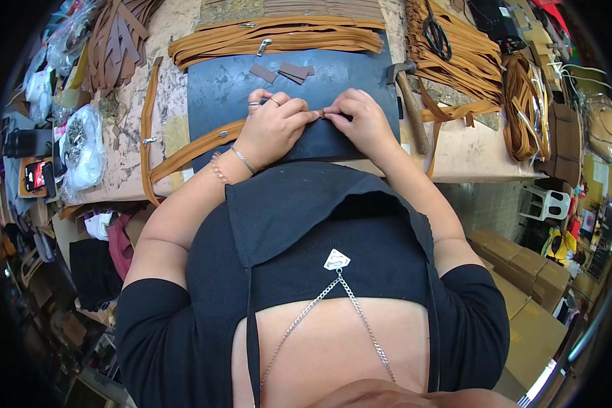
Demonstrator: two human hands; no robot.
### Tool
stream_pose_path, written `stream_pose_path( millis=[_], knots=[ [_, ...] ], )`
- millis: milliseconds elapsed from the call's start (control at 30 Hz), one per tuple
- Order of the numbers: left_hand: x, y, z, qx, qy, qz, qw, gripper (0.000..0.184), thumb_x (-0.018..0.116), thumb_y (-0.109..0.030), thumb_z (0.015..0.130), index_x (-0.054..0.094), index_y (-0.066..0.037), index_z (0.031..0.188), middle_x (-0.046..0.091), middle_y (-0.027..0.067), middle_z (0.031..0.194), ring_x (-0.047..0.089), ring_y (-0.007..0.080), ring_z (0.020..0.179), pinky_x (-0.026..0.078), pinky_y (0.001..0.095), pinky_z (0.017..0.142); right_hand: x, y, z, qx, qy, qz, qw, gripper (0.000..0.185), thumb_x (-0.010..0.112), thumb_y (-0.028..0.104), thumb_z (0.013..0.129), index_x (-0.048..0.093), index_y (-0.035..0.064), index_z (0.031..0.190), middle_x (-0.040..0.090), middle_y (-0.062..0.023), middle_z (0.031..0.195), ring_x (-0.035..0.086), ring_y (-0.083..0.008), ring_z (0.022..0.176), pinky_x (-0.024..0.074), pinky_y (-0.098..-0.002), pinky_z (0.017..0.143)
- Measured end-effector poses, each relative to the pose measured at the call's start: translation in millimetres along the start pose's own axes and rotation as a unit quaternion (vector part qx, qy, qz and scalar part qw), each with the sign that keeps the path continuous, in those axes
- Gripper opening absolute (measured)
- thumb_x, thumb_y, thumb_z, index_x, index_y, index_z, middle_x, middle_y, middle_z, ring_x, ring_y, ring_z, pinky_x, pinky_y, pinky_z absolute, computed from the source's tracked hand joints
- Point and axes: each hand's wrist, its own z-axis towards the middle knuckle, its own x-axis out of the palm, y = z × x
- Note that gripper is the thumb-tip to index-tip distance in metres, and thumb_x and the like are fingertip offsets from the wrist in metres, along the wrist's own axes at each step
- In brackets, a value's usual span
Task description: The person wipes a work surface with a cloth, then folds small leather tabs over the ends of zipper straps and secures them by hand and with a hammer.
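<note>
My left hand [273, 128], with rings and a bracelet, is closed over the end of a tan zipper [204, 143] above the dark work mat [217, 88]. The zipper runs out leftward from under that hand and loops at the table's left side; a metal slider [223, 134] sits on it. Facing it, my right hand [364, 121] pinches at the same end, thumb and index fingertips together. A small brown bit shows between the fingertips of both hands, too small to make out. Beyond the hands, several small brown strips [296, 73] lie on the mat.
A bundle of tan zippers [285, 42] lies across the mat's far edge. Right of the mat is a hammer [411, 109]; behind it are more zippers [455, 61] and black-handled scissors [437, 34]. Brown strips [119, 41] and a plastic bag [83, 146] are at left.
</note>
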Motion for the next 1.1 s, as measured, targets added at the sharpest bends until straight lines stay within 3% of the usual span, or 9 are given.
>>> stream_pose_path(
  millis=[433, 500, 567, 700, 1033, 1100],
  knots=[
    [2.6, 0.1, 1.5, 0.015, -0.010, 0.023, 1.000, 0.020, 0.071, -0.015, 0.089, 0.078, -0.023, 0.107, 0.067, -0.0082, 0.099, 0.061, 0.0144, 0.092, 0.037, 0.0421, 0.093, -2.2, -8.1, 3.5, -0.040, 0.010, 0.019, 0.999, 0.009, 0.080, 0.006, 0.080, 0.077, 0.0043, 0.089, 0.070, -0.0069, 0.090, 0.067, -0.0275, 0.088, 0.0543, -0.0367, 0.081],
    [2.4, -0.5, 0.2, 0.009, -0.007, 0.027, 1.000, 0.016, 0.069, -0.017, 0.090, 0.077, -0.023, 0.103, 0.065, -0.0104, 0.098, 0.058, 0.0125, 0.092, 0.035, 0.0439, 0.100, -4.8, -7.8, 5.4, -0.043, 0.023, 0.028, 0.998, 0.009, 0.080, 0.005, 0.081, 0.077, 0.0040, 0.090, 0.070, -0.0074, 0.091, 0.067, -0.0272, 0.089, 0.0544, -0.0365, 0.081],
    [2.1, -0.5, 1.1, 0.009, -0.008, 0.025, 1.000, 0.016, 0.069, -0.017, 0.090, 0.077, -0.023, 0.103, 0.065, -0.0105, 0.098, 0.058, 0.0124, 0.092, 0.036, 0.0438, 0.100, -6.9, -7.9, 6.7, 0.044, 0.057, 0.067, 0.995, 0.009, 0.079, 0.005, 0.083, 0.076, 0.0031, 0.091, 0.070, -0.0086, 0.092, 0.068, -0.0268, 0.090, 0.0545, -0.0362, 0.081],
    [2.4, -1.3, -0.5, 0.016, -0.019, 0.044, 0.999, 0.016, 0.069, -0.018, 0.090, 0.076, -0.023, 0.103, 0.064, -0.0105, 0.097, 0.058, 0.0123, 0.092, 0.037, 0.0437, 0.099, -4.5, -0.3, 6.6, 0.059, 0.048, 0.031, 0.997, 0.009, 0.079, 0.005, 0.083, 0.075, 0.0021, 0.090, 0.069, -0.0092, 0.092, 0.067, -0.0267, 0.091, 0.0545, -0.0361, 0.081],
    [1.7, -2.9, 1.2, 0.022, -0.019, 0.052, 0.998, 0.016, 0.069, -0.019, 0.090, 0.076, -0.023, 0.103, 0.063, -0.0101, 0.097, 0.058, 0.0121, 0.091, 0.037, 0.0436, 0.099, -2.2, -6.4, 10.7, -0.047, 0.056, -0.022, 0.997, 0.008, 0.078, 0.005, 0.079, 0.074, 0.0053, 0.086, 0.069, -0.0046, 0.092, 0.065, -0.0275, 0.090, 0.0514, -0.0356, 0.083],
    [0.4, -3.1, 1.8, 0.020, -0.017, 0.042, 0.999, 0.013, 0.070, -0.021, 0.091, 0.076, -0.020, 0.102, 0.065, -0.0071, 0.097, 0.060, 0.0161, 0.092, 0.040, 0.0427, 0.096, -2.5, -3.9, 12.6, -0.061, 0.065, -0.040, 0.995, 0.008, 0.078, 0.006, 0.079, 0.074, 0.0058, 0.086, 0.069, -0.0041, 0.092, 0.064, -0.0280, 0.089, 0.0511, -0.0361, 0.082]
  ],
)
